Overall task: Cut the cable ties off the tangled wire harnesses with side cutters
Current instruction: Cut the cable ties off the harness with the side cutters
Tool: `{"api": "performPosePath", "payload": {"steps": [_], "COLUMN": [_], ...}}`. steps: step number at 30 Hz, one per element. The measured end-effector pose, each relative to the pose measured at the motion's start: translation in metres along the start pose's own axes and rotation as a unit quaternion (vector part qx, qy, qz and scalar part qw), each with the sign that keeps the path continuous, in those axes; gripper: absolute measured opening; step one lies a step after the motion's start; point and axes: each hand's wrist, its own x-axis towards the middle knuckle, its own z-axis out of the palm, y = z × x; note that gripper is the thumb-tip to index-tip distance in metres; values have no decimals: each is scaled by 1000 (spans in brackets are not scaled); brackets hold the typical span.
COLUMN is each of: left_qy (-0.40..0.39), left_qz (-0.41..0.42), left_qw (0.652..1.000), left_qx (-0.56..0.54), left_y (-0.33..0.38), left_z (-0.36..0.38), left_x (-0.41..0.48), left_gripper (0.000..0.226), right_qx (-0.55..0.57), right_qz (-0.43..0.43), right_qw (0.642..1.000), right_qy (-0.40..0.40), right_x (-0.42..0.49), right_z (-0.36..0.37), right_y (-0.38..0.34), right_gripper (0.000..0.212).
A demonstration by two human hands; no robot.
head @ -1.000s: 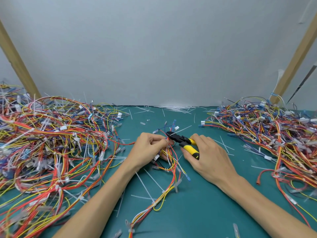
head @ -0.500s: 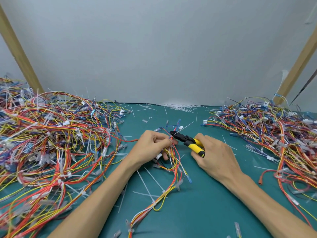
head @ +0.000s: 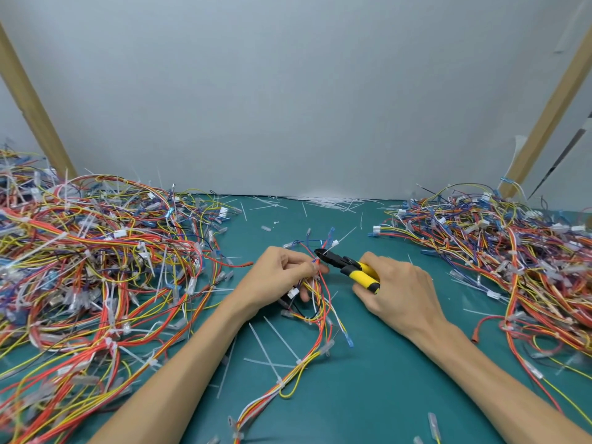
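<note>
Side cutters (head: 350,267): yellow-and-black handles, black head. Teal mat (head: 368,395) under red, yellow, blue, white wires (head: 96,267).

Workshop bench: green cutting mat (head: 384,395), heaped wire harnesses (head: 96,267).

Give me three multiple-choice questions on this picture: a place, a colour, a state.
1. Where does the harness in the left hand lie?
A. On the green mat.
B. Inside a box.
C. On a shelf.

2. What colour are the side cutters' handles?
A. Red.
B. Yellow and black.
C. Blue.

3. What does the right hand do?
A. Rests flat.
B. Holds a loose tie.
C. Grips the cutters.

Answers: 1 A, wires trail over the mat; 2 B, yellow grips, black ends; 3 C, it curls round the handles.
</note>
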Motion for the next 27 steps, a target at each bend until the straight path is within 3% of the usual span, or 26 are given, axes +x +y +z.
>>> {"api": "performPosePath", "payload": {"steps": [12, 20, 27], "left_qy": [29, 109, 214], "left_qz": [18, 72, 82], "left_qw": [999, 990, 968], "left_qx": [-33, -59, 104], "left_y": [-7, -4, -10], "left_z": [1, 2, 6], "left_x": [5, 4, 5], "left_gripper": [20, 24, 22], "right_qx": [44, 183, 227], "right_qz": [39, 142, 133], "right_qw": [998, 971, 962], "right_qy": [-13, 65, 77], "right_x": [-1, 3, 4], "right_z": [1, 2, 5], "right_y": [4, 14, 17], "right_gripper": [18, 19, 12]}}
